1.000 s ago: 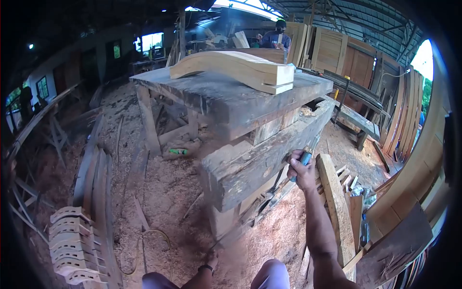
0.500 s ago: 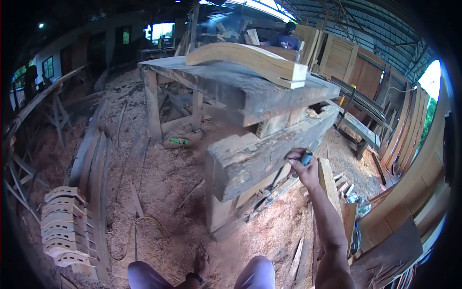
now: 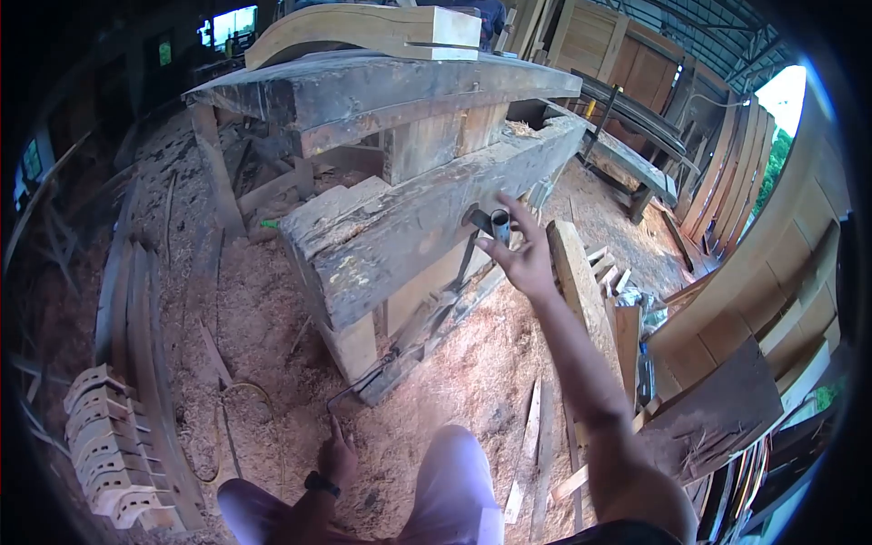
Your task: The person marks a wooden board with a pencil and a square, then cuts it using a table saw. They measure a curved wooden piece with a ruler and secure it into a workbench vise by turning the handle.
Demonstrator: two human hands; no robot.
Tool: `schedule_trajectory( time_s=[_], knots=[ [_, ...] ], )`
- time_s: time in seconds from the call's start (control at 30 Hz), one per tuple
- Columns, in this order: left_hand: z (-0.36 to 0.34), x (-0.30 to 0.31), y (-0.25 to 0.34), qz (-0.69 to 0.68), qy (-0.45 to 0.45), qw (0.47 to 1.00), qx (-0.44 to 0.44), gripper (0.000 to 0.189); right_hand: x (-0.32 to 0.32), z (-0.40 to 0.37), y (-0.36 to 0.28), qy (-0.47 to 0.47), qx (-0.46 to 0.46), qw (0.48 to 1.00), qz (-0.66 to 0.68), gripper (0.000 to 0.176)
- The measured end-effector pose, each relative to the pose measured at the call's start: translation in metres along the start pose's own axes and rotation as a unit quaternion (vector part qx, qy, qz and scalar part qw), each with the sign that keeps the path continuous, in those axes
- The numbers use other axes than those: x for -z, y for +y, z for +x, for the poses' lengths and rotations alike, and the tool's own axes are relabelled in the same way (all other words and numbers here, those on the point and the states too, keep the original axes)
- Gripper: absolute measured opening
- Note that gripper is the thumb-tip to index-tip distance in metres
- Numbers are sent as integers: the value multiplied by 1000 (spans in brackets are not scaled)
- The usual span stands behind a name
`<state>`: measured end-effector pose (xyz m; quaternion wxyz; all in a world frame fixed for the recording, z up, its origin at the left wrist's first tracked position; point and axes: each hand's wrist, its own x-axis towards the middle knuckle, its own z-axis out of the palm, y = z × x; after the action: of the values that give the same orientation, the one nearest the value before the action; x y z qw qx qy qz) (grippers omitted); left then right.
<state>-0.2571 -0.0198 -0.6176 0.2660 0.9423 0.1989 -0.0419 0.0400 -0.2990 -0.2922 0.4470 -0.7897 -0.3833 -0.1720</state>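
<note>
My right hand (image 3: 527,259) is at the short metal pipe (image 3: 500,225) on the side of the thick wooden beam (image 3: 427,213). Its thumb and fingers are spread around the pipe rather than wrapped on it. A round metal end (image 3: 474,216) sticks out of the beam beside the pipe. Low by my knees, my left hand (image 3: 337,457) is closed on a thin, dark, bent rod (image 3: 350,389), which reaches up toward the foot of the bench. On the bench top (image 3: 363,91) lies a curved, notched piece of wood (image 3: 363,29).
Wood shavings (image 3: 436,400) cover the floor. Curved slotted wood pieces (image 3: 113,454) are stacked at the lower left beside long boards (image 3: 145,318). Planks (image 3: 590,309) and large panels (image 3: 727,327) stand on the right. Another person (image 3: 486,13) is partly visible behind the bench.
My right hand has loosened from its grip on the pipe and its fingers are apart. My left hand has come further into view with the rod. The view has shifted right and down.
</note>
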Motion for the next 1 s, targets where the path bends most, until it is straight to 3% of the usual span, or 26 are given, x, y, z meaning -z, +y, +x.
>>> schedule_trajectory(
  time_s=[0.03,0.07,0.1,0.13,0.2,0.27,0.33,0.37,0.43,0.47,0.53,0.57,0.6,0.7,0.73,0.77,0.8,0.83,0.9,1.0],
  knots=[
    [2,-10,-5,7,10,1000,-6,76,-11,-14,4,217,-108,968,63,52],
    [2,-8,-3,9,10,1000,-8,76,-21,-29,14,420,-209,875,123,53],
    [2,-7,2,-5,1,1000,-1,78,-18,-49,40,367,-305,794,376,56],
    [-3,-7,4,-17,-10,1000,7,79,-24,-47,4,354,-370,594,621,63],
    [-4,-14,3,-12,-14,1000,11,82,-37,-30,-38,231,-322,413,820,67],
    [-4,-18,4,-41,-19,999,12,83,-40,4,-52,264,-230,277,895,66],
    [0,-19,3,-31,-21,999,18,83,-24,34,-43,343,-223,146,901,44],
    [1,-19,0,-16,-28,999,26,84,-26,42,-29,341,-221,147,902,44],
    [6,-13,-4,-14,-38,999,22,84,-38,47,-2,306,-159,128,930,21],
    [6,-12,-7,-16,-52,998,23,85,-42,45,-1,307,-156,128,930,21],
    [10,-11,-8,-19,-50,998,17,86,-53,37,-5,246,-186,440,843,11],
    [10,-9,-10,-21,-48,999,15,87,-51,28,-6,212,-266,541,769,5],
    [11,-7,-10,-23,-44,999,13,87,-50,18,-4,166,-230,735,616,12],
    [13,-3,-9,-21,-50,998,11,90,-24,15,40,30,-140,942,302,43],
    [13,0,-8,-21,-47,999,10,90,-12,19,48,8,67,996,64,42],
    [13,4,-6,-22,-55,998,10,90,8,23,35,-44,110,976,-181,44],
    [12,8,-4,-24,-65,998,10,90,23,25,18,-94,142,894,-414,46],
    [10,10,-3,-24,-68,997,7,90,26,25,16,-95,140,894,-416,46],
    [10,14,1,-29,-76,997,16,91,31,25,11,-90,229,834,-494,51],
    [15,5,-6,-60,-71,996,7,87,25,14,-1,-45,214,862,-458,52]
  ],
)
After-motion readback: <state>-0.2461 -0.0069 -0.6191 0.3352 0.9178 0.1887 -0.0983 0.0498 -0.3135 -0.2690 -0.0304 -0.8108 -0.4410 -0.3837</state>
